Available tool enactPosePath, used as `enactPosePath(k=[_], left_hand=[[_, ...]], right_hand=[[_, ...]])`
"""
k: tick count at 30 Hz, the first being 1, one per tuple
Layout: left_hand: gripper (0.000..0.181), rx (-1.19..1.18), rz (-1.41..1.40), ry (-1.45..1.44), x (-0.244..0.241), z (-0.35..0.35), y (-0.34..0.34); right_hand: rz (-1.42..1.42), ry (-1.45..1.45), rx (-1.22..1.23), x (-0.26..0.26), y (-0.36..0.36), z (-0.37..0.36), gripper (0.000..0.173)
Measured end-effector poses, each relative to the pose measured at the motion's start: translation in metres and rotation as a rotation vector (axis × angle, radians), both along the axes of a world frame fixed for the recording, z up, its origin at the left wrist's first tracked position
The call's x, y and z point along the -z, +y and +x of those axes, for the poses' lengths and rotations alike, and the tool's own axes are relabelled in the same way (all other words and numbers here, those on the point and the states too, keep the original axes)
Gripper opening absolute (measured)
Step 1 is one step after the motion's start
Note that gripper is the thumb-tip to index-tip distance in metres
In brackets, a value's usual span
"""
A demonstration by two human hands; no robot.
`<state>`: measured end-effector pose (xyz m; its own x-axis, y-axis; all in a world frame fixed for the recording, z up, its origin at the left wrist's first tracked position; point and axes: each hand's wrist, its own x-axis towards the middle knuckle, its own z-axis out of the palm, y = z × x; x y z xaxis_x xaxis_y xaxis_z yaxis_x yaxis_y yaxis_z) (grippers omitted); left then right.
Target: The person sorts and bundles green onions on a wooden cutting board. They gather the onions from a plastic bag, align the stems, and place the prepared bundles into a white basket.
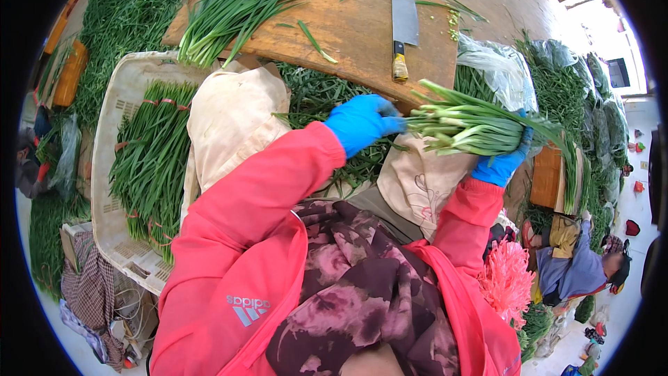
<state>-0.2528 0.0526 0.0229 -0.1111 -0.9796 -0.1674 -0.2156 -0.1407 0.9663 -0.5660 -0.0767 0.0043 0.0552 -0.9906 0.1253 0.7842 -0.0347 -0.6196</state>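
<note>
My right hand (pixel 503 159), in a blue glove, is wrapped around a bunch of garlic chives (pixel 464 125). The pale stem ends point left and the green leaves hang past my wrist. At those stem ends is my left hand (pixel 362 122), also blue-gloved, with thumb and fingers close together; motion blur hides whether it pinches a stem. Beyond my hands a wooden board (pixel 349 26) bears a cleaver (pixel 405 31), its taped handle towards me. A loose heap of chives (pixel 240 10) lies on the board's left end.
To my left stands a white plastic crate (pixel 107 167) with banded chive bundles (pixel 156 167). Cut leaves (pixel 334 89) lie between my covered knees. Pink plastic ties (pixel 506 282) hang at my right side. A seated person (pixel 569 256) is farther right; chives (pixel 135 15) cover the floor at far left.
</note>
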Motion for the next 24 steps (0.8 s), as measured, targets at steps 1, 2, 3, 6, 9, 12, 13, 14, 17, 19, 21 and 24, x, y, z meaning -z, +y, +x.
enactPosePath(k=[1, 2, 3, 6, 9, 12, 13, 14, 17, 19, 21, 24], left_hand=[[0.029, -0.005, -0.052, -0.145, 0.005, 0.012, 0.004], [0.025, -0.010, -0.103, -0.290, 0.013, 0.027, 0.010], [0.023, -0.023, -0.182, -0.430, 0.038, 0.046, 0.015], [0.023, 0.184, 0.126, -1.489, 0.043, 0.077, 0.028], [0.028, 0.206, 0.094, -1.121, 0.029, 0.068, 0.026], [0.039, 0.016, -0.124, -0.205, 0.018, 0.029, 0.007], [0.037, -0.021, -0.131, 0.108, 0.014, 0.015, -0.002], [0.034, -0.045, -0.101, 0.072, -0.001, 0.000, -0.010], [0.029, -0.013, -0.029, 0.325, -0.008, -0.028, -0.026], [0.027, -0.064, 0.054, 0.334, -0.002, -0.038, -0.035], [0.024, -0.138, 0.068, 0.426, 0.007, -0.046, -0.038], [0.022, -0.266, 0.012, 0.645, 0.022, -0.054, -0.038]], right_hand=[[0.026, 0.041, 0.127, -0.004, -0.003, -0.006, 0.039], [0.053, 0.082, 0.255, -0.007, -0.004, -0.013, 0.039], [0.077, 0.123, 0.384, -0.011, -0.004, -0.020, 0.038], [0.043, 0.047, 0.325, -0.013, -0.001, -0.045, 0.037], [0.035, 0.040, 0.347, -0.012, 0.000, -0.047, 0.036], [0.032, 0.084, 0.348, -0.006, -0.003, -0.035, 0.035], [0.038, 0.113, 0.347, -0.004, -0.005, -0.026, 0.034], [0.052, 0.186, 0.361, -0.008, 0.001, -0.015, 0.036], [0.041, 0.169, 0.281, -0.004, -0.004, -0.002, 0.038], [0.077, 0.149, 0.294, -0.012, 0.003, 0.013, 0.039], [0.077, 0.087, 0.239, -0.014, 0.006, 0.016, 0.037], [0.066, 0.100, 0.205, -0.005, 0.004, 0.014, 0.037]])
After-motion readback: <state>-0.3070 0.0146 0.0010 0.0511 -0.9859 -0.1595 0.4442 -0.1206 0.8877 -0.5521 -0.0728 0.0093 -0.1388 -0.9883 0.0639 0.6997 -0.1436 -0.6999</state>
